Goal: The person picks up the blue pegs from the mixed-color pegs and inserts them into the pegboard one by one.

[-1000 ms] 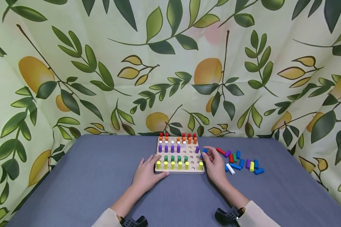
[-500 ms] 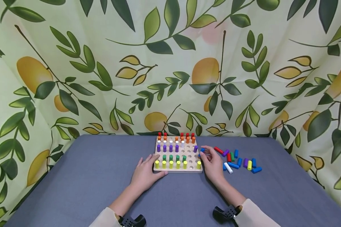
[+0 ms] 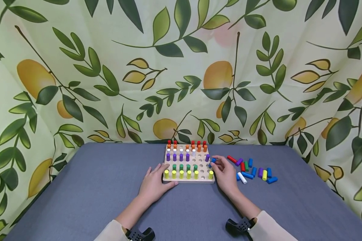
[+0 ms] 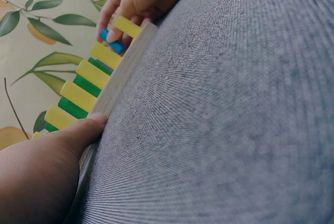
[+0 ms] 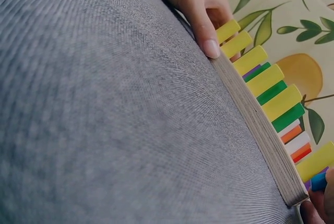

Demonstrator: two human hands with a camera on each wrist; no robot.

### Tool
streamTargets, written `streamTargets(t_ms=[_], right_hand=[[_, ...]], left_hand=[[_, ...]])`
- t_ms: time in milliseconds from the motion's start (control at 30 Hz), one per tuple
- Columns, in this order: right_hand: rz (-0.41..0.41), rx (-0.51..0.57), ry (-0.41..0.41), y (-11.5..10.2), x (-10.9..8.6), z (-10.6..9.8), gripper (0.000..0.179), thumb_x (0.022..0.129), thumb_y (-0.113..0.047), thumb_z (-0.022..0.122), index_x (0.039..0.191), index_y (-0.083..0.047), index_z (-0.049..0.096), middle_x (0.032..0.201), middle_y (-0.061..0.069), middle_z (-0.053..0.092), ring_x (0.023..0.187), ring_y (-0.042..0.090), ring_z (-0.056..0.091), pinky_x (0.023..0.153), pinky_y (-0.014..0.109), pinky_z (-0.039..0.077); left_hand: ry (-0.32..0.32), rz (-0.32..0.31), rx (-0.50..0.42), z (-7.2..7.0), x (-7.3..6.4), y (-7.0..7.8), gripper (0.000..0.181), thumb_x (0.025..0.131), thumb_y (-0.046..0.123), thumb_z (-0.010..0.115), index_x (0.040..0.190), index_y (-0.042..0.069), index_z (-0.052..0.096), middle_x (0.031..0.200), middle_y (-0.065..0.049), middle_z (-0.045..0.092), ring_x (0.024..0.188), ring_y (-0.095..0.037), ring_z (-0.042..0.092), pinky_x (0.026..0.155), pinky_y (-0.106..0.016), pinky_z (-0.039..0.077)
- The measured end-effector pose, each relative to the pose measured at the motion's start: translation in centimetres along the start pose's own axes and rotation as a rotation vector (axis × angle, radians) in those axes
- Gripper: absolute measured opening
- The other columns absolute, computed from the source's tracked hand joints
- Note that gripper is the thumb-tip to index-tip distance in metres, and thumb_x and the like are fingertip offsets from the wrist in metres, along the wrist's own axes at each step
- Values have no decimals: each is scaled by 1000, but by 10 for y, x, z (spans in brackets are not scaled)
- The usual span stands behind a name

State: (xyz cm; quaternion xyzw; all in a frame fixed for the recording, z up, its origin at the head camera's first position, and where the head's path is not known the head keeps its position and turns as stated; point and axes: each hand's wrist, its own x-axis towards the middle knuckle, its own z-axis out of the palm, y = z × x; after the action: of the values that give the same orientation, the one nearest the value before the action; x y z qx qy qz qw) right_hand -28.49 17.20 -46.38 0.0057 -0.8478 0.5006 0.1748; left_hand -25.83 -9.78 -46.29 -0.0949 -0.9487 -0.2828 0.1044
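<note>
A wooden pegboard [image 3: 189,181] lies at the far middle of the table, with rows of coloured pegs standing in it. My left hand [image 3: 153,185] grips its front left corner, the thumb along the front edge and the fingers over the left side. At the board's right edge my right hand [image 3: 226,175] pinches a blue peg [image 3: 213,160], which slants just in front of the last purple peg [image 3: 207,157]. Yellow pegs [image 4: 93,74] fill much of the nearest row, with green pegs [image 4: 87,85] behind them. The right fingertips partly hide the blue peg.
Several loose pegs lie right of my right hand, among them a red peg [image 3: 232,159], a white peg [image 3: 242,178] and a blue peg [image 3: 272,180]. A grey cloth [image 3: 108,187] covers the table. A leaf-patterned curtain [image 3: 181,83] hangs behind it.
My right hand has edged slightly inward with the blue peg, now tilted over the board's right edge. The left hand keeps its grip, and the whole head view has shifted a little.
</note>
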Motion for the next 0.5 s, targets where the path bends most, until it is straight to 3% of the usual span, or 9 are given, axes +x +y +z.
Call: streamTargets(t_ms=[333, 500], right_hand=[[-41, -38, -11, 1, 1, -1, 29, 97, -11, 68, 126, -13, 68, 114, 13, 75, 103, 26, 72, 91, 44, 60], [-61, -59, -22, 2, 1, -1, 28, 95, -11, 70, 124, -13, 70, 109, 11, 76, 100, 24, 73, 84, 32, 59]], left_hand=[[-5, -5, 4, 0, 0, 1, 78, 80, 54, 80, 141, 10, 59, 147, -20, 57, 142, -37, 49, 122, -63, 26], [-3, -2, 6, 0, -1, 1, 78, 79, 54, 81, 140, 10, 60, 146, -20, 58, 142, -38, 50, 122, -63, 26]])
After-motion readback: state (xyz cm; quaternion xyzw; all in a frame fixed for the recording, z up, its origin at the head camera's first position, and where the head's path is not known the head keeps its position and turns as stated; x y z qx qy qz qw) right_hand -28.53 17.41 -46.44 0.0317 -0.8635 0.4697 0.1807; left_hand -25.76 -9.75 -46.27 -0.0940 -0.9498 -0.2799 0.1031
